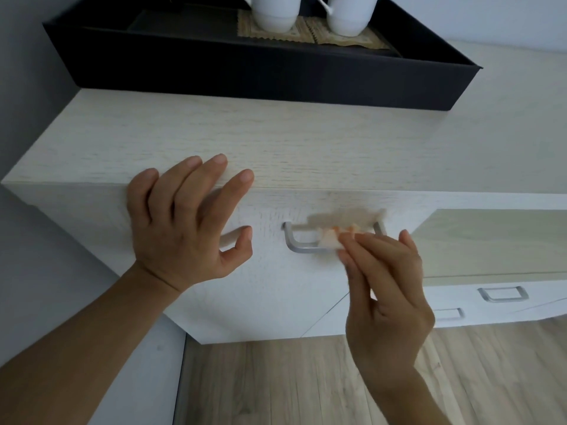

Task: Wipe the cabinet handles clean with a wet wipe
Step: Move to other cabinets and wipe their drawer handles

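A brushed-metal handle (302, 248) is fixed to the front of a pale wood cabinet (270, 289). My right hand (386, 280) pinches a small folded wet wipe (333, 239) against the right half of that handle; the handle's right end is partly hidden behind my fingers. My left hand (187, 216) rests with fingers spread over the cabinet's top front edge, left of the handle, holding nothing. Two more metal handles (503, 294) (449, 314) sit on lower drawers to the right.
A black tray (245, 69) with two white mugs (276, 12) on woven coasters stands at the back of the cabinet top (214, 133). A grey wall lies to the left. Wood-look flooring (291, 378) runs below.
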